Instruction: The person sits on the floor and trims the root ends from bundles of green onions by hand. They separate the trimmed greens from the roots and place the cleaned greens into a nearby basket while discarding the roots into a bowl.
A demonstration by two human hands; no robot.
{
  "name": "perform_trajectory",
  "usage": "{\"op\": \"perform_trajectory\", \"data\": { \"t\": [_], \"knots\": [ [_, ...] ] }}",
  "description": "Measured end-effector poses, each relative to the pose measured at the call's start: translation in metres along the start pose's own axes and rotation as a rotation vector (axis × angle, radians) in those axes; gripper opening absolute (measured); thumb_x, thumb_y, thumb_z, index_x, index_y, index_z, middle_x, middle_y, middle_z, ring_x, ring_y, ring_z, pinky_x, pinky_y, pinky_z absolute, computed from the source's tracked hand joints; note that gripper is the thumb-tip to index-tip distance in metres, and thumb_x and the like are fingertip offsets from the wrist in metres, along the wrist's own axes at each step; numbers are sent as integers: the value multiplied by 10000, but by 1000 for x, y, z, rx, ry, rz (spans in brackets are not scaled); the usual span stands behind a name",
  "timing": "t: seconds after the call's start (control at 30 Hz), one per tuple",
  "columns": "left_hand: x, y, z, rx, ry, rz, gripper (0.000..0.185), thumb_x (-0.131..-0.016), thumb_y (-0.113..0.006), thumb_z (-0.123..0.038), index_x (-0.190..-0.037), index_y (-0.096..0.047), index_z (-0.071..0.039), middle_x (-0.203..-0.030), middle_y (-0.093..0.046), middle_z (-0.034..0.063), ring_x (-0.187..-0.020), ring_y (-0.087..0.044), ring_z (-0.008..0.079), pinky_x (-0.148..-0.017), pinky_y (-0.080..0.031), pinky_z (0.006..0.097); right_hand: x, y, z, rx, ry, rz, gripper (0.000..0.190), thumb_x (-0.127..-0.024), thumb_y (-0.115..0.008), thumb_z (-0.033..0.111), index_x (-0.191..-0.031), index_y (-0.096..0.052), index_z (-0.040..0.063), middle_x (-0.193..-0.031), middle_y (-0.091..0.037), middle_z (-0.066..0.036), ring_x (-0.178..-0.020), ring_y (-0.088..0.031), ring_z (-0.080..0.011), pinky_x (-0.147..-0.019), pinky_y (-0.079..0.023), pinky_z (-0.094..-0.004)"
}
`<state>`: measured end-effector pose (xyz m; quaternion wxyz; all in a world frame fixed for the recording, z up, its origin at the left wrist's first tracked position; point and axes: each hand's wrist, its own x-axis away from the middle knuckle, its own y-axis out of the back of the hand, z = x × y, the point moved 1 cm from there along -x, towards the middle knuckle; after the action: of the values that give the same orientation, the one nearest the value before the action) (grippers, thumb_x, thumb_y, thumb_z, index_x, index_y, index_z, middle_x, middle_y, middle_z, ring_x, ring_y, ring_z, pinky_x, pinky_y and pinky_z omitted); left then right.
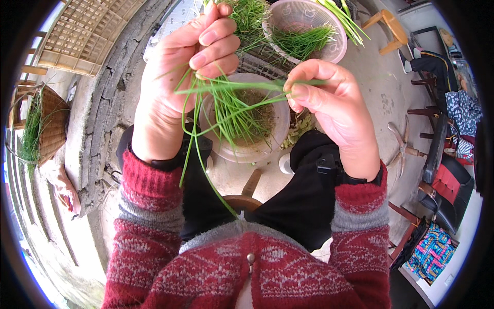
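Note:
A bunch of thin green chives point(227, 110) hangs down from my left hand point(208, 50), whose fingers are closed around its upper part. To its right, my right hand point(328, 96) pinches several long green blades between thumb and fingertips; these blades stretch across from the bunch. Under both hands stands a whitish plastic tub point(279, 127) with brownish plant scraps in it. Beyond, a pink plastic colander point(339, 50) holds more chives point(305, 42). Another heap of chives point(251, 15) lies left of the colander, just past my left hand.
A wicker basket point(54, 123) with green blades stands far left, below a slatted plastic crate point(73, 42). Longer green stalks point(343, 19) lie beside the colander. A wooden stool point(389, 31) is at upper right, black chairs point(451, 189) at right. Leaf scraps point(301, 127) lie beside the tub.

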<state>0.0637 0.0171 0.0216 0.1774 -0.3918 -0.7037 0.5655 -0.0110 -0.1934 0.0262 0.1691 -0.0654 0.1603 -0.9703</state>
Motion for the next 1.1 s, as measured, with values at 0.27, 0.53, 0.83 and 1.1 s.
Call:
{"op": "perform_trajectory", "data": {
  "t": [0.27,0.53,0.83,1.1],
  "knots": [
    [10,-5,0,-107,-115,-54,216,-1031,-413,-237,-1133,-506,-70,-650,-346,-32,-459,-242,61,-391,-218,227,5,3,4,116,74,-55,125,-857,-660,43,-953,-624,-29,-850,-605,-52,-728,-543,-115,-665,-443,-243],
    [12,0,-4,-170,-91,129,161,-1031,-410,-241,-1058,-465,-92,-645,-327,-32,-470,-282,83,-405,-272,234,19,6,11,300,346,-72,122,-810,-708,-43,-920,-663,-19,-882,-657,-48,-778,-597,-94,-693,-470,-208],
    [7,7,-5,-339,-215,223,208,-1036,-388,-284,-1024,-478,-97,-622,-315,-65,-491,-335,91,-660,-437,379,36,-1,28,835,767,-4,208,-654,-775,-93,-832,-686,-35,-749,-640,-106,-648,-600,-197,-585,-469,-285],
    [7,4,2,-381,-264,187,224,-1037,-386,-300,-1015,-486,-100,-602,-297,-75,-481,-311,89,-665,-420,365,47,-8,34,992,816,-41,235,-617,-778,-79,-832,-696,-28,-739,-628,-102,-645,-593,-209,-578,-474,-292]
  ]
}}
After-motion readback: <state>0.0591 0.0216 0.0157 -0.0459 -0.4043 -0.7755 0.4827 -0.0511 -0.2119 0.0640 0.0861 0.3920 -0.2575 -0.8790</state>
